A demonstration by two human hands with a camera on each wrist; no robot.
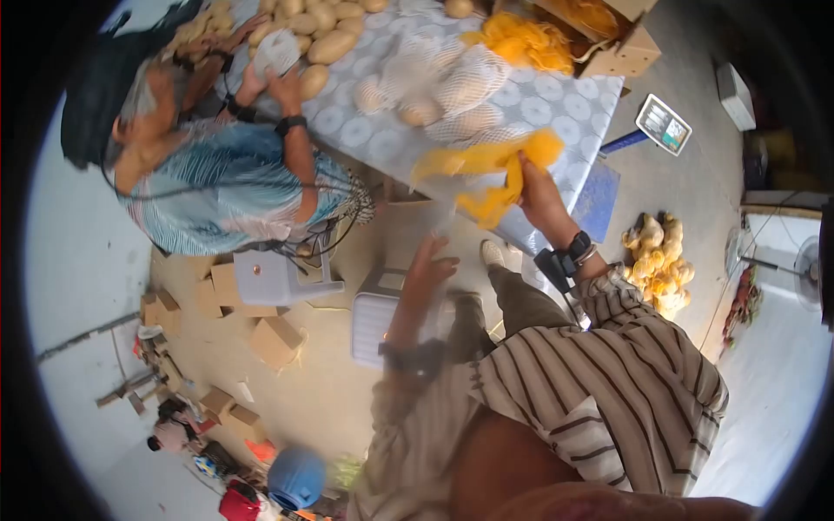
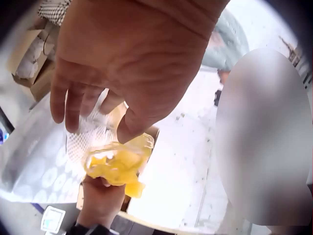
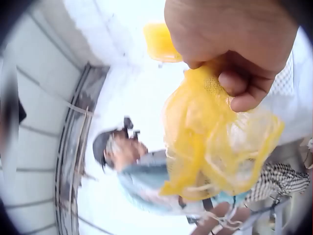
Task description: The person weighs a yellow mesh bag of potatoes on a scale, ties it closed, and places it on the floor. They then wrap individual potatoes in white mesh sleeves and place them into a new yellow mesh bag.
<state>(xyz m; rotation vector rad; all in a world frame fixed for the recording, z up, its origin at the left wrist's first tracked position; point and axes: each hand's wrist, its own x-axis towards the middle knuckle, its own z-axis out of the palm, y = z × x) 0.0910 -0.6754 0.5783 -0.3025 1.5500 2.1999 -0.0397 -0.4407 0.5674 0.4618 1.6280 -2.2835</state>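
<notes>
A yellow mesh bag (image 1: pixel 499 169) (image 3: pixel 210 132) hangs from my right hand (image 1: pixel 543 200) (image 3: pixel 234 44), whose fingers and thumb pinch it at the table's near edge. My left hand (image 1: pixel 426 273) (image 2: pixel 122 58) is off the table, lower and to the left of the bag, with its fingers loosely extended and nothing in them. In the left wrist view the bag (image 2: pixel 117 164) is beyond my left fingertips. On the patterned table (image 1: pixel 347 122) lie white net bags (image 1: pixel 473 82) with potatoes inside, beside a pile of yellow mesh bags (image 1: pixel 526 43).
Loose potatoes (image 1: pixel 332 47) lie on the table's far left, where another person (image 1: pixel 234 174) handles a white net. An open carton (image 1: pixel 630 52) stands at the far right corner. Filled yellow bags (image 1: pixel 660 256), a scale display (image 1: pixel 664 124), a grey stool (image 1: pixel 373 326) and cartons (image 1: pixel 276 341) are around the table.
</notes>
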